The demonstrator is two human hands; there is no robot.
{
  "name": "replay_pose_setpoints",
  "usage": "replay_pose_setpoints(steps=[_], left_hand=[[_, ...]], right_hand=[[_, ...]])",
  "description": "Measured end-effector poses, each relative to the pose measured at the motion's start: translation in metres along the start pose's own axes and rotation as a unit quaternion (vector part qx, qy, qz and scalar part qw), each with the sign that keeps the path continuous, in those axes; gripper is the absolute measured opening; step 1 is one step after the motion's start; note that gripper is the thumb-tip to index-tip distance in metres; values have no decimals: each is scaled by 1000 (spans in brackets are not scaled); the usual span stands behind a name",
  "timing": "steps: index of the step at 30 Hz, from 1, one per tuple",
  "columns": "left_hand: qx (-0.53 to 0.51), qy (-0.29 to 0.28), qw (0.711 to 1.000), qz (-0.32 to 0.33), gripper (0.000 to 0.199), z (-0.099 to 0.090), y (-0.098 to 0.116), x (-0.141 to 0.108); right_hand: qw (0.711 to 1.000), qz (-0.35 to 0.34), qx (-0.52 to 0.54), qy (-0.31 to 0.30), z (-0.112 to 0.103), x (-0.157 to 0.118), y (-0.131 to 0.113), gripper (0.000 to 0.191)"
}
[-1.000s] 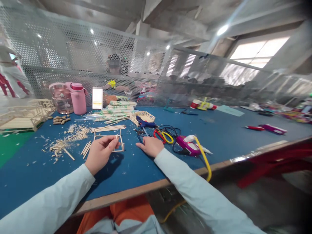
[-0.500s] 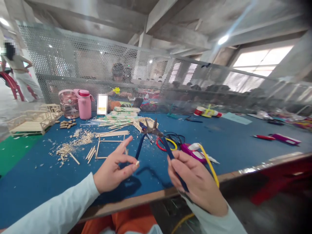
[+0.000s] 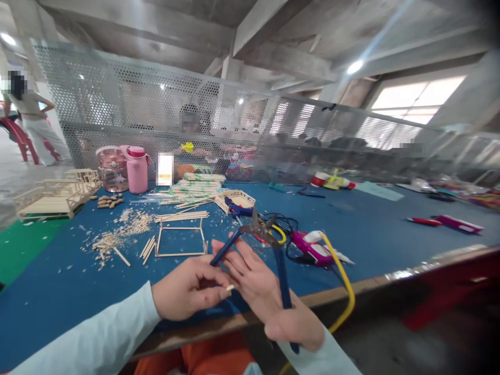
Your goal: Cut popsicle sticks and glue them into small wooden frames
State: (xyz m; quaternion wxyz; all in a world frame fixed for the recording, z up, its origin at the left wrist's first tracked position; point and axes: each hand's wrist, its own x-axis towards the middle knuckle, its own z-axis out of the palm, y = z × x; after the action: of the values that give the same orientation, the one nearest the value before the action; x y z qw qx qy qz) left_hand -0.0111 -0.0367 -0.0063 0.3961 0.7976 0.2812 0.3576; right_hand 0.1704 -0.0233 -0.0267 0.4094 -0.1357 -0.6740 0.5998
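Note:
My left hand (image 3: 191, 291) pinches a short pale wooden bit (image 3: 229, 288) between thumb and fingertips. My right hand (image 3: 265, 291) is turned palm up with its fingers stretched toward the left hand. Its thumb presses one handle of the blue-handled cutting pliers (image 3: 284, 281) against the palm. The plier handles are spread wide, and the left handle reaches to my left hand. Beyond the hands lies a rectangular frame of thin sticks (image 3: 182, 254). Several short sticks (image 3: 147, 249) lie left of it.
Wood scraps (image 3: 133, 224), bundled sticks (image 3: 203, 185) and a pink bottle (image 3: 137, 172) are on the blue table (image 3: 371, 224). A purple tool (image 3: 312, 250) with a yellow cord lies right of my hands. Stick models (image 3: 50, 198) stand at left. A person (image 3: 33, 114) stands far left.
My right hand has moved left, turned palm up and stretched out its fingers, with the pliers still in it. My left hand has shifted slightly down and right with the wooden bit.

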Motion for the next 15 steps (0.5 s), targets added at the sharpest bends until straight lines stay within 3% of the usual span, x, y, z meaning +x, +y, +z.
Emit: replay_pose_setpoints(steps=[4, 6, 8, 11, 13, 15], left_hand=[[-64, 0, 998, -14, 21, 1, 2, 0], [-143, 56, 987, -39, 20, -4, 0, 2], [-226, 138, 959, -103, 24, -12, -4, 6], [-274, 218, 920, -175, 27, -21, -10, 11], [-265, 235, 918, -178, 28, -22, -11, 13], [-242, 242, 924, -168, 30, -21, -10, 14]], right_hand=[[1000, -8, -2, 9, 1, 8, -15, 93], [998, -6, -48, 40, -5, 11, -31, 91], [986, -3, -150, 72, -13, 12, -47, 87], [920, 30, -384, 67, -25, 12, -66, 80], [857, 62, -511, 20, -28, 13, -71, 78], [816, 92, -570, -29, -27, 14, -70, 78]])
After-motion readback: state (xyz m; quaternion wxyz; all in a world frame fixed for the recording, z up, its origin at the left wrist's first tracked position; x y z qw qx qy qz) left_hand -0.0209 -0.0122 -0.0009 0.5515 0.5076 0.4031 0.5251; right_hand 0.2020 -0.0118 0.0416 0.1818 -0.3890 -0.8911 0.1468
